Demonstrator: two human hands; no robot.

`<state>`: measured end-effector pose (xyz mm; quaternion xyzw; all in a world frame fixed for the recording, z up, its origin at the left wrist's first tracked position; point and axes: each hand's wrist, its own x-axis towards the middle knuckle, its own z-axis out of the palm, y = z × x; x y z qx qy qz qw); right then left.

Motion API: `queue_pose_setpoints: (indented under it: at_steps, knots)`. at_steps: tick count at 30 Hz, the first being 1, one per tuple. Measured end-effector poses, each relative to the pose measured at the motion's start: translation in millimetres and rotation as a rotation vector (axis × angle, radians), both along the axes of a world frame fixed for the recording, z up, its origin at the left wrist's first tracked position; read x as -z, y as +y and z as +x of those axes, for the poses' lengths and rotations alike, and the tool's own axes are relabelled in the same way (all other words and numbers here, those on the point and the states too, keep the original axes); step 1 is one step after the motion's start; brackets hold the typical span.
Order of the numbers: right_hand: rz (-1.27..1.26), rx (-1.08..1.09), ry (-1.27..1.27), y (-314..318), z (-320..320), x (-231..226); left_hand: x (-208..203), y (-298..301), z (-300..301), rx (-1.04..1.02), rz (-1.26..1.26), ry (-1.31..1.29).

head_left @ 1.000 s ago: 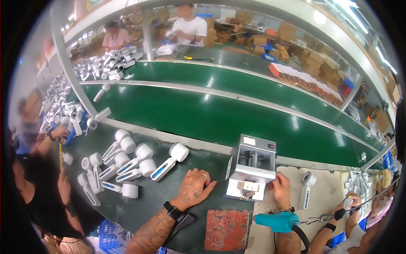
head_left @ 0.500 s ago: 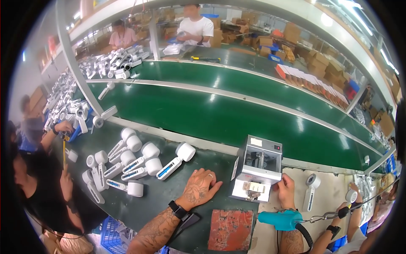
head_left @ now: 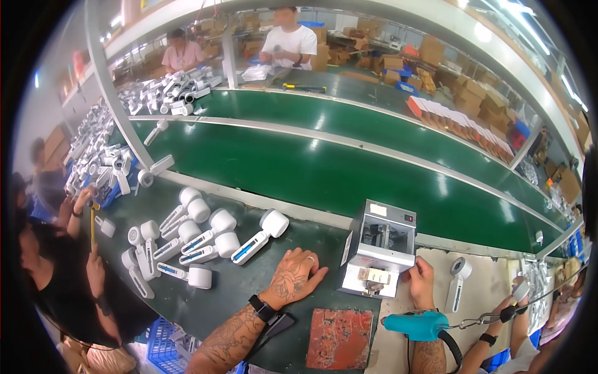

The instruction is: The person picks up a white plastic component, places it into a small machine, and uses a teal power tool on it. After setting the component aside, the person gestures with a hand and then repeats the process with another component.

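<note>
My left hand (head_left: 293,274), with a ring and a wrist strap, lies open on the dark green tabletop, fingers stretched out and nothing in them. To its left several white shower heads (head_left: 265,234) lie in a loose group, some with blue strips in the handles. My right hand (head_left: 422,280) is curled against the right side of a small grey metal machine (head_left: 381,249); whatever its fingers grip, if anything, is hidden. A teal hand tool (head_left: 414,325) hangs on a hook and chain over my right forearm. One shower head (head_left: 459,283) lies to the right of that hand.
A worn red pad (head_left: 339,338) lies at the near edge. Green conveyor belts (head_left: 311,159) run behind the table. Heaped shower heads (head_left: 99,149) are at far left. A co-worker with a hammer (head_left: 93,227) is at left; another's hands (head_left: 504,318) are at right.
My hands stay in place. The left co-worker's far hand has shifted slightly. At right, the other co-worker's hands have moved, with a white piece now turned differently.
</note>
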<state>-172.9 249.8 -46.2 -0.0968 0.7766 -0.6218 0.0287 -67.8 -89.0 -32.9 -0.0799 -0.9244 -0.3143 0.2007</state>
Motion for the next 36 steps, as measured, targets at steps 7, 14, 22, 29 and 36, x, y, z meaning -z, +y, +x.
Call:
queue_pose_setpoints:
  at_steps: [7,14,22,29,36]
  knots:
    - [-0.002,0.009,-0.003,0.0,1.4,1.3,1.0,-0.7,1.3,0.008,0.002,0.001]
    - [-0.007,-0.006,0.009,-0.6,2.5,-1.2,2.1,0.0,0.6,0.012,0.001,0.026]
    - [0.016,-0.016,0.011,-0.1,1.9,-1.8,1.0,-0.2,0.4,0.024,0.013,0.031]
    - [0.009,-0.013,-0.001,1.3,0.3,2.2,1.2,-0.3,0.5,0.026,0.011,0.023]
    - [0.003,-0.012,-0.007,0.6,1.7,1.7,0.8,-0.6,2.8,0.009,0.000,0.008]
